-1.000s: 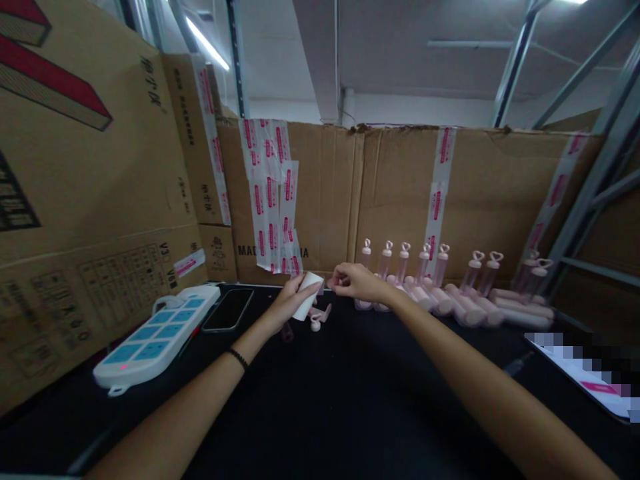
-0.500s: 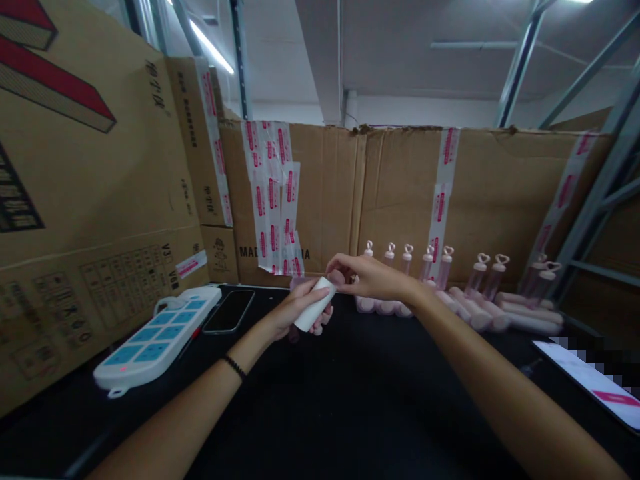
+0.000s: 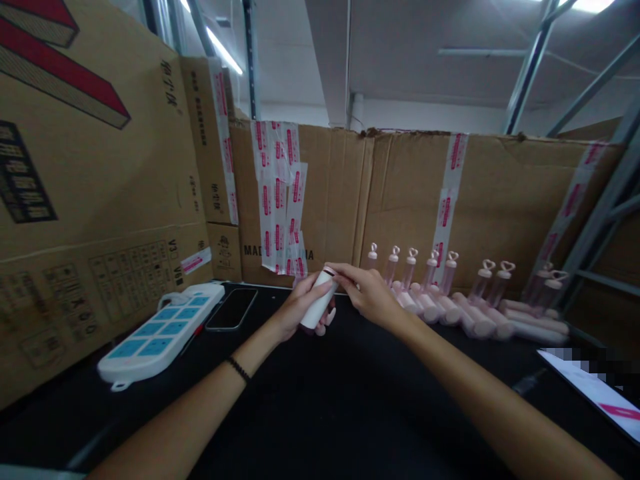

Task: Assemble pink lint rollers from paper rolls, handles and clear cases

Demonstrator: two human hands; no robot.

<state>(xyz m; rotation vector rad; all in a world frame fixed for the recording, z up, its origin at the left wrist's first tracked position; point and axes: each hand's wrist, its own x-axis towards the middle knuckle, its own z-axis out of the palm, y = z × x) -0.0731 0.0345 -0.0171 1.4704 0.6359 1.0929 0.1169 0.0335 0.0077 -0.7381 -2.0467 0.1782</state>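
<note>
My left hand (image 3: 303,303) is wrapped round a white cylinder (image 3: 319,307), which tilts up to the right. At the cylinder's upper end sits a small pink round cap (image 3: 329,269), with a dark line showing beneath it. My right hand (image 3: 367,290) is closed, its fingertips pinching this cap at the end of the cylinder. Right of my hands, several clear pinkish tubes with heart-shaped loops on top (image 3: 431,268) stand upright. In front of them lie several pale pink cylinders (image 3: 447,310) on the black table (image 3: 320,407).
A white power strip with blue sockets (image 3: 163,333) and a dark phone (image 3: 233,309) lie at the left. At the right edge is a lit screen (image 3: 595,393). Taped cardboard walls (image 3: 330,193) close off the back and left side.
My right hand has brought the pink cap from just beside the cylinder onto its upper end. The left hand keeps its hold. The view has shifted slightly.
</note>
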